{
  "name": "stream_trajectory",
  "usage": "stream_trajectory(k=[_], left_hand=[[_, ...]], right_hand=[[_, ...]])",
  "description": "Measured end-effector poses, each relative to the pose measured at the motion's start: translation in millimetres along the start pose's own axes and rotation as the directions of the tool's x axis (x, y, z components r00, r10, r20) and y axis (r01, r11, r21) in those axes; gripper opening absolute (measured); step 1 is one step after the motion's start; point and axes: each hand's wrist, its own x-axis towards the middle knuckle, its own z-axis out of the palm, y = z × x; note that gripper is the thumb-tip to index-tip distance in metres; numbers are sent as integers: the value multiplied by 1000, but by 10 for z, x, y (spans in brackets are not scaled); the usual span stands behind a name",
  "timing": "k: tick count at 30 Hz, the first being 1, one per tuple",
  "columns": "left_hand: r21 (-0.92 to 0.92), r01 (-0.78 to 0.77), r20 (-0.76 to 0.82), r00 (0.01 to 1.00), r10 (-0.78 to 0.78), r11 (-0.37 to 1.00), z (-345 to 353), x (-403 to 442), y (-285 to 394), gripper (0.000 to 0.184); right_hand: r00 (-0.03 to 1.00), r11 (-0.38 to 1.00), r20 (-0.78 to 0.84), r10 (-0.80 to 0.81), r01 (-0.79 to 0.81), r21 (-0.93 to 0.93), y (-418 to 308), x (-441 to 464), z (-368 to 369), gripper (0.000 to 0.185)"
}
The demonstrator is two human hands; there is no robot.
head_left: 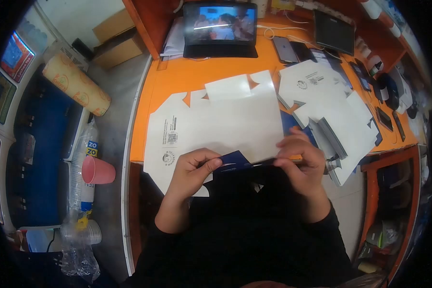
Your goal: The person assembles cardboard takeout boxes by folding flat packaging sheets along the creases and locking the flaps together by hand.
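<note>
From here I see the left hand (197,170) pinching a dark blue piece (233,158), thumb on top and fingers curled beneath, just over the front edge of the worktop (177,77). The piece's long axis runs roughly sideways, along that edge, and one blunt corner points toward the back. At its right end the right hand (302,156) has thumb and fingers bent nearly together; it is blurred, so I can't say whether it grips the dark tip.

Beyond the worktop's left edge are a patterned roll (77,85), a clear plastic sleeve (87,192) and a pink cup (99,170). A white sheet (225,115) covers the left and middle, hanging past the front edge behind the hands. A lit screen (221,24) stands at the back edge, with a phone (285,49) to its right. White cut-outs (360,120) crowd the right side, some overhanging the front.

The roll is cylindrical, the cup tapered; the sheet is smooth, faintly glossy, notched along its far edge and printed at left.
</note>
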Motion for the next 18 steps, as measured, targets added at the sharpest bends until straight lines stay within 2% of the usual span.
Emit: stream_trajectory(k=[1, 2, 3, 5, 6, 9, 12, 15, 17, 18], left_hand=[[66, 2, -2, 1000, -2, 998, -7, 17, 1, 15], [134, 4, -5, 1000, -3, 991, -5, 39, 5, 15], [203, 6, -8, 1000, -4, 979, -8, 46, 7, 15], [90, 126, -77, 990, -120, 988, -38, 64, -35, 15], [32, 182, -104, 979, -178, 983, -53, 82, -64, 15], [-40, 87, -79, 993, -90, 995, -17, 68, -173, 15], [50, 42, -56, 998, -39, 998, 55, 31, -120, 15], [52, -50, 3, 999, 49, 997, 52, -14, -4, 15], [119, -82, 23, 997, 80, 989, 38, -79, 63, 11], [155, -99, 33, 995, 95, 983, 15, -105, 103, 10]], right_hand=[[993, 995, -99, 65, -58, 75, 42, -59, 128, 26], [976, 981, -105, 192, -187, 51, -90, -10, 217, 19], [980, 986, -116, 164, -163, 21, -108, 17, 302, 18], [984, 993, -142, 106, -113, -40, -81, 45, 431, 14], [973, 989, -175, 149, -151, 1, -34, 13, 492, 13], [988, 968, -152, -5, -33, -247, -76, 35, 567, 12], [988, 907, 69, -135, 151, -393, -165, 102, 605, 10], [953, 862, 215, -215, 289, -417, -142, 106, 632, 13], [978, 909, 106, -179, 205, -362, -236, 158, 528, 30], [991, 942, -51, -122, 100, -320, -115, 143, 556, 42]])
